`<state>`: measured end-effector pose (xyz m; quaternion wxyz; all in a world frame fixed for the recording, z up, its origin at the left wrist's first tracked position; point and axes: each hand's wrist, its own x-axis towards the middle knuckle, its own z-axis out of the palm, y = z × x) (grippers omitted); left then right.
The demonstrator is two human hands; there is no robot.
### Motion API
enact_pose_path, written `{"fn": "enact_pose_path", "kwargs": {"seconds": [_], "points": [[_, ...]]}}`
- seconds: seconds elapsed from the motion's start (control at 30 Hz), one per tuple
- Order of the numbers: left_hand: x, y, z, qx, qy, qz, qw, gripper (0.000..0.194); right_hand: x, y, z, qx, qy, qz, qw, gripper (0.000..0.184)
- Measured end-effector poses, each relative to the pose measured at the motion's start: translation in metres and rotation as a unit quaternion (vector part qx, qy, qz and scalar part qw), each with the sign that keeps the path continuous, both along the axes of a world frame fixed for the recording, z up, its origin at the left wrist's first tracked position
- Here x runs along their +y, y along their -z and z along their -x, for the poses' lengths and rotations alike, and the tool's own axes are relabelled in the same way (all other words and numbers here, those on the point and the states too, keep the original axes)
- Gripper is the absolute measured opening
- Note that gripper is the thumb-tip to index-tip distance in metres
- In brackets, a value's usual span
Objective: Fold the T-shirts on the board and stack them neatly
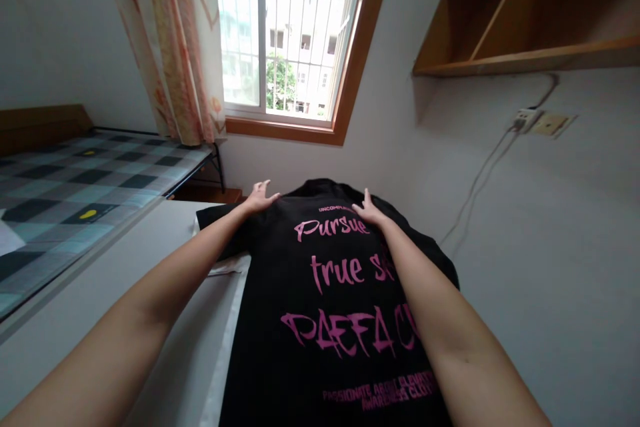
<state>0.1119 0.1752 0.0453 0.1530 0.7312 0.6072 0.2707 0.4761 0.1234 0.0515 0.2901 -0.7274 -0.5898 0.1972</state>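
A black T-shirt [280, 280] with pink lettering lies spread out in front of me, its collar at the far end. My left hand [260, 199] rests at the shirt's left shoulder, thumb and fingers apart. Near the upper right of the lettering, my right hand [369, 209] lies on the fabric with its fingers spread. Neither hand has cloth visibly gripped. The left sleeve reaches out flat past my left forearm. My right forearm covers the ends of several printed lines.
A white tabletop [165, 260] carries the shirt. To the left stands a bed [115, 173] with a checked cover. A curtain [185, 47] hangs beside the barred window [300, 33]. On the right wall are a wooden shelf [525, 57] and a socket with a plugged-in cable [525, 121].
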Motion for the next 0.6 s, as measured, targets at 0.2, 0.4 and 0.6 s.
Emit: {"fn": "enact_pose_path", "kwargs": {"seconds": [0.2, 0.4, 0.6], "points": [[-0.008, 0.047, 0.026, 0.064, 0.098, 0.005, 0.993, 0.055, -0.026, 0.023, -0.039, -0.046, -0.045, 0.005, 0.998, 0.046], [-0.025, 0.05, 0.082, 0.124, 0.004, -0.06, 0.991, 0.051, -0.074, -0.013, -0.122, -0.069, 0.177, 0.031, 0.981, 0.043], [-0.044, 0.063, 0.115, 0.181, -0.064, -0.05, 0.98, 0.055, -0.132, 0.008, -0.166, 0.124, 0.195, 0.272, 0.934, 0.036]]}}
